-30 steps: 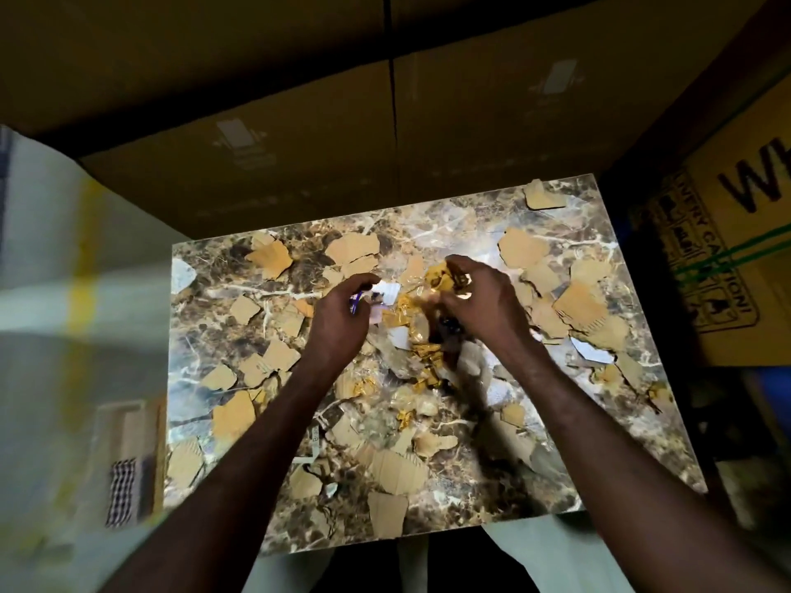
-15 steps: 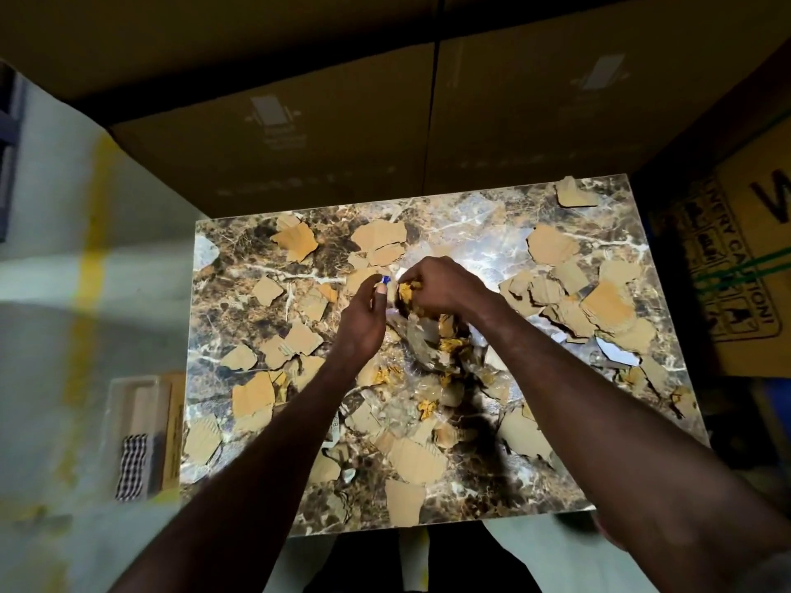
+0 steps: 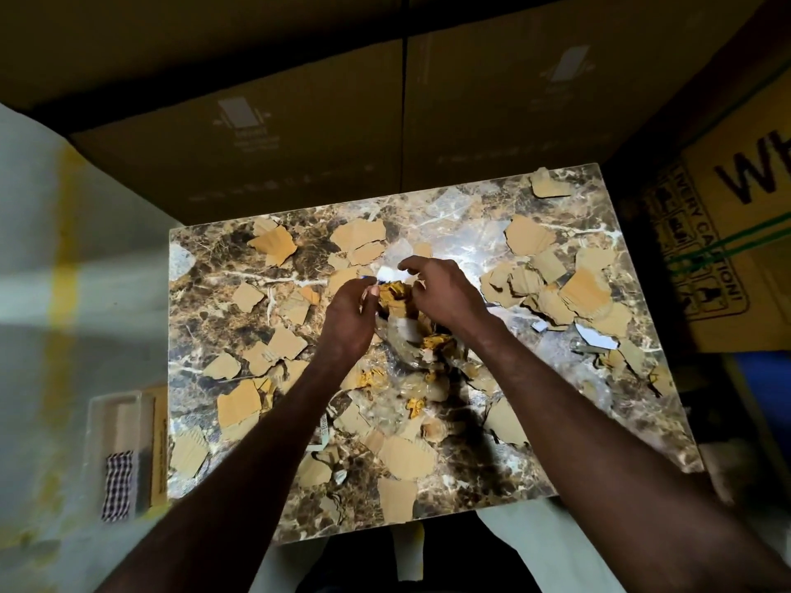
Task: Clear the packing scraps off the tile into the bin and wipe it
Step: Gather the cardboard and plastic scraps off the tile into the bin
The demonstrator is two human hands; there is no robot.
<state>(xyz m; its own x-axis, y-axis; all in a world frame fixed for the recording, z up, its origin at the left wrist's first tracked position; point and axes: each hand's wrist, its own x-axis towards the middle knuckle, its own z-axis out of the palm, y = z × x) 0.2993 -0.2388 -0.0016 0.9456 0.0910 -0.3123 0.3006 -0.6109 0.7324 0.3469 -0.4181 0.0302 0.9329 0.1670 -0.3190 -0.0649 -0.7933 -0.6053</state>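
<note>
A glossy brown marbled tile [image 3: 222,318] lies in front of me, strewn with several torn cardboard scraps [image 3: 528,235], crumpled yellow wrappers and clear plastic film. My left hand [image 3: 349,314] and my right hand [image 3: 445,293] meet over the tile's middle, close together. Between them sits a bunch of yellow wrapper and plastic scraps [image 3: 396,295]. My left hand pinches a small white and blue scrap at its fingertips. My right hand's fingers curl over the bunch, holding it from the right.
Large cardboard boxes [image 3: 299,122] stand behind the tile, and a printed carton [image 3: 727,233] is at the right. A clear tray [image 3: 122,425] with a checked cloth [image 3: 116,485] lies on the floor at the left. No bin is visible.
Both hands have drawn closer together and gathered yellow wrapper scraps into a bunch near the tile's middle. My right hand moved left from the scattered pile.
</note>
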